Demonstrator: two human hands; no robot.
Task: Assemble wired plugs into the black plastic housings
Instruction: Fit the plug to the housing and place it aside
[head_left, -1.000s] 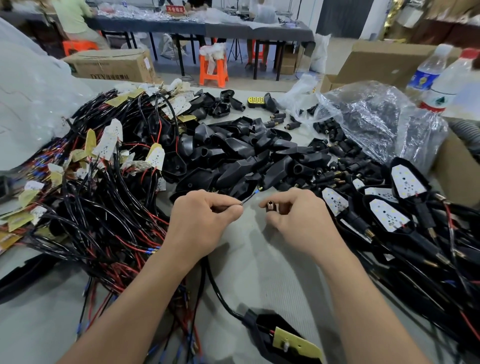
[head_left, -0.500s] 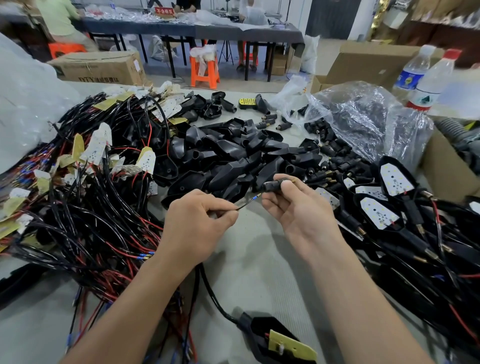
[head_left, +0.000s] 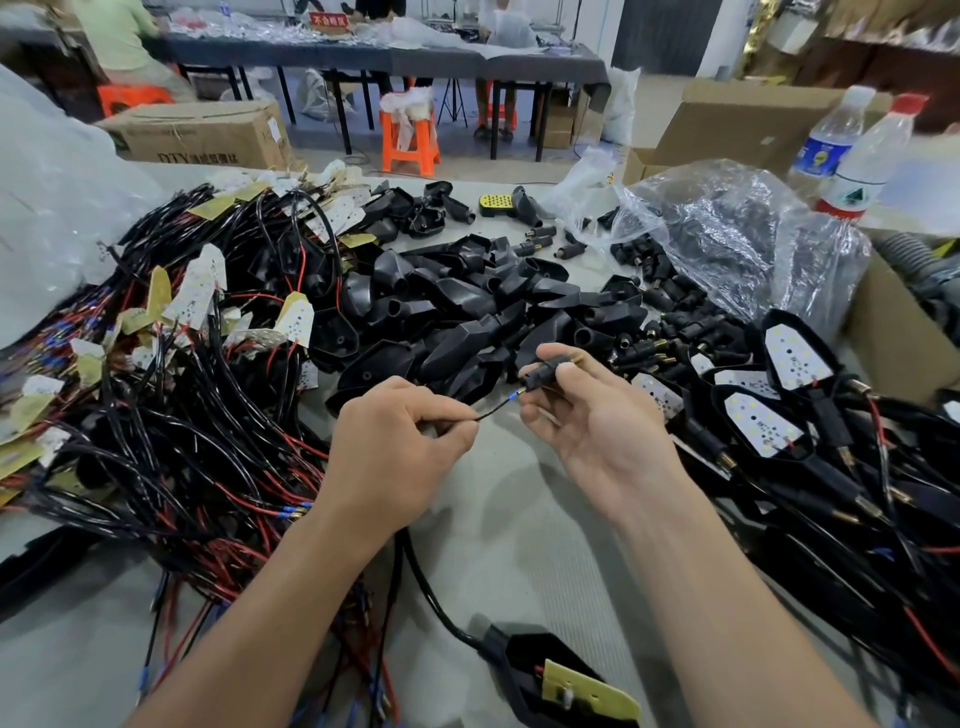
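My left hand (head_left: 400, 447) pinches a thin black wire (head_left: 491, 413) with a blue-tipped end. My right hand (head_left: 597, 415) grips a small black plug sleeve (head_left: 545, 373) with a brass tip, held just above the table. The wire's blue tip points at the sleeve's rear end, almost touching it. The same wire runs down under my left wrist to a black housing (head_left: 524, 660) with a yellow board, lying at the near edge. A pile of empty black housings (head_left: 467, 306) lies just beyond my hands.
A tangle of wired boards (head_left: 156, 389) fills the left. Assembled housings with white LED boards (head_left: 789, 400) lie at the right. Loose plug sleeves (head_left: 670, 306) spill from a clear bag (head_left: 737, 234). Two water bottles (head_left: 852, 156) and cardboard boxes stand at far right.
My right hand has lifted the plug sleeve and turned it so its rear faces the wire. The left hand has brought the wire tip up to it.
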